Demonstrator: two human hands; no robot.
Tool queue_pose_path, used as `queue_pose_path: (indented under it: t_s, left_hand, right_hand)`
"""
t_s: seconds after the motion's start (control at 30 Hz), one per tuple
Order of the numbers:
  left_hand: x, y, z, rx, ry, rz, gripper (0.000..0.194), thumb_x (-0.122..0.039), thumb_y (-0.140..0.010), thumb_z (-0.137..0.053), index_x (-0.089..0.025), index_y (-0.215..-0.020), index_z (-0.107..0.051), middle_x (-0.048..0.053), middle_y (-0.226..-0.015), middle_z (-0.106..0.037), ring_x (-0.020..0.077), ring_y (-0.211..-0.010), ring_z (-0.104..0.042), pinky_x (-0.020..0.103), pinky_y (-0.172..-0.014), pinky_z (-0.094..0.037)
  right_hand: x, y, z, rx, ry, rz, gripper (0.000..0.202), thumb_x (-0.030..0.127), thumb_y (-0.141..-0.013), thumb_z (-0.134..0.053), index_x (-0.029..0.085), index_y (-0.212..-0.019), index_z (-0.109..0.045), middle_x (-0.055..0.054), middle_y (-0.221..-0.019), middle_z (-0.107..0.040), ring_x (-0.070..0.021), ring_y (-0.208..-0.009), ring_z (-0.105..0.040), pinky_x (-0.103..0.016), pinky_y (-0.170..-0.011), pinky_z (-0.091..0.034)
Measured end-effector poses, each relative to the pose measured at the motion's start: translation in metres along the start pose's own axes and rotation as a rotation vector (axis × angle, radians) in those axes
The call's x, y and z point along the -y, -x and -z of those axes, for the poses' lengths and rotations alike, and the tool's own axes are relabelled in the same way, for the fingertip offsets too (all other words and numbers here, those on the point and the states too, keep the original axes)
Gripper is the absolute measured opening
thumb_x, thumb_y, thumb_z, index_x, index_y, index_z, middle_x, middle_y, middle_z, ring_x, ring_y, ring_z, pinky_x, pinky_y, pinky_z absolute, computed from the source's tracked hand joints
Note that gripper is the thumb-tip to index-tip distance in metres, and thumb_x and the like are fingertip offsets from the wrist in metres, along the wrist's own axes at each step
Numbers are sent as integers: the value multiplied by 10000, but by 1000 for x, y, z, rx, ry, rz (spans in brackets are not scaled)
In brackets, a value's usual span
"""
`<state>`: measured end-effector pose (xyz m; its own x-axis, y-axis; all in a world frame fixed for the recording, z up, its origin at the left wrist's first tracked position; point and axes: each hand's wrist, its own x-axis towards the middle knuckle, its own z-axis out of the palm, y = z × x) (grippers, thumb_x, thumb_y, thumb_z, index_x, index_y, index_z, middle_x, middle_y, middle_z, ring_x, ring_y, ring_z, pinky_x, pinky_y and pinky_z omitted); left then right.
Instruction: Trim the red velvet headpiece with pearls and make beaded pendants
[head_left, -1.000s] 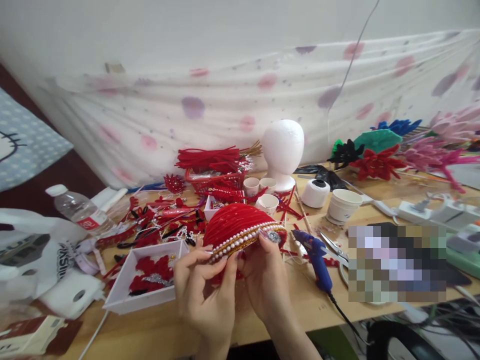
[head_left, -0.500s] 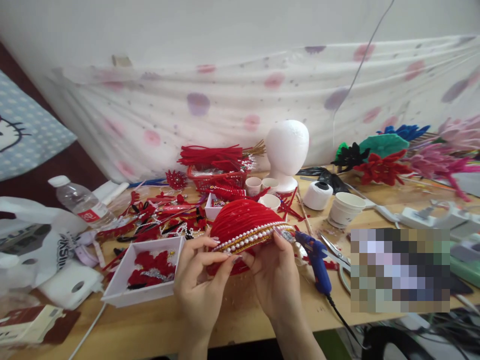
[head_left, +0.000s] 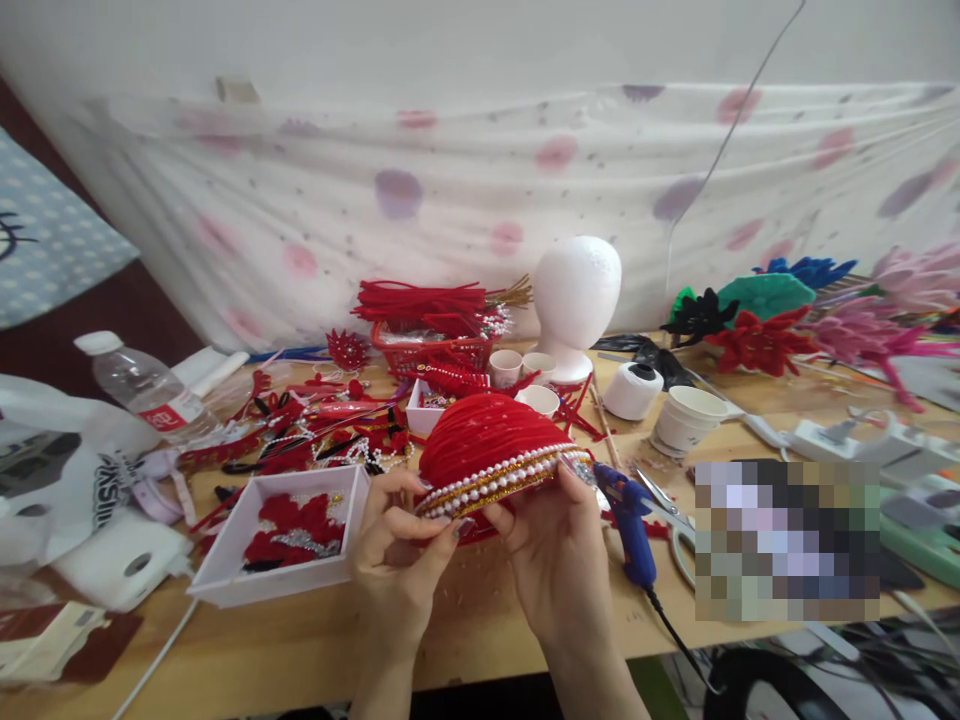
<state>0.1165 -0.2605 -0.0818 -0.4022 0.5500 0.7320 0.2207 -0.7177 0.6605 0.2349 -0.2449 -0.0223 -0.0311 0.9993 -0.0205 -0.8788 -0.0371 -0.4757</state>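
Between my two hands is a red ribbed, dome-shaped headpiece (head_left: pixel 491 440), its rim trimmed with rows of white pearl beads and gold braid. My left hand (head_left: pixel 401 560) pinches the trimmed rim at its left end, fingertips and thumb on the beads. Toward the other end, my right hand (head_left: pixel 562 550) grips the rim, with the thumb on the trim and the fingers partly hidden underneath. A silvery ornament shows at the right end of the rim. Just right of it lies a blue hot glue gun (head_left: pixel 634 530) with its cord running down.
A white foam head (head_left: pixel 577 300) stands behind the headpiece. At left are a white box (head_left: pixel 217 550) of red pieces and a plastic bottle (head_left: pixel 142 390). Scissors (head_left: pixel 660 500), paper cups (head_left: pixel 686 415) and a thread spool (head_left: pixel 632 390) lie right. A red basket (head_left: pixel 431 350) holds red stems.
My left hand has slid slightly left and down along the rim, and the headpiece's left end tilts a little lower. My right hand keeps its grip. The whole view has shifted slightly.
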Motion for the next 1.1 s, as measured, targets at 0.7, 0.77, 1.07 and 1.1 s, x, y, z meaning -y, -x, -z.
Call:
queue_pose_path:
  t_s: [0.7,0.77,1.07,1.1]
  left_hand:
    - [-11,-6,-6,-29,-325,-277,221,7,-777,-723,-192,-741,-636,6,-953,-632,149,-923,-631,295,-769,-552]
    - [-12,-8,-5,6,-248,-211,209,-16,-793,-719,-193,-728,-627,-2,-932,-618,134,-899,-627,258,-745,-547]
    - [-39,-8,-2,-13,-302,-280,121,-133,-828,-738,-187,-912,-671,42,-981,-618,182,-952,-606,459,-1010,-482]
    - [-43,-10,-2,38,-363,-334,128,-118,-818,-745,-194,-905,-690,44,-987,-630,190,-948,-615,500,-1027,-465]
  right_hand:
    - [5,4,-1,-74,-36,44,293,266,-731,-770,244,-1017,-711,2,-920,-755,-174,-799,-706,-272,-635,-643]
    - [5,4,0,-65,-16,56,290,278,-767,-731,244,-1054,-704,-9,-959,-756,-180,-827,-708,-271,-638,-640]
    - [2,6,0,-122,-35,55,331,286,-762,-739,258,-1087,-683,5,-963,-754,-184,-832,-696,-280,-622,-631]
    - [1,7,0,-114,-35,48,328,291,-759,-742,256,-1080,-683,3,-976,-753,-190,-847,-695,-291,-639,-631]
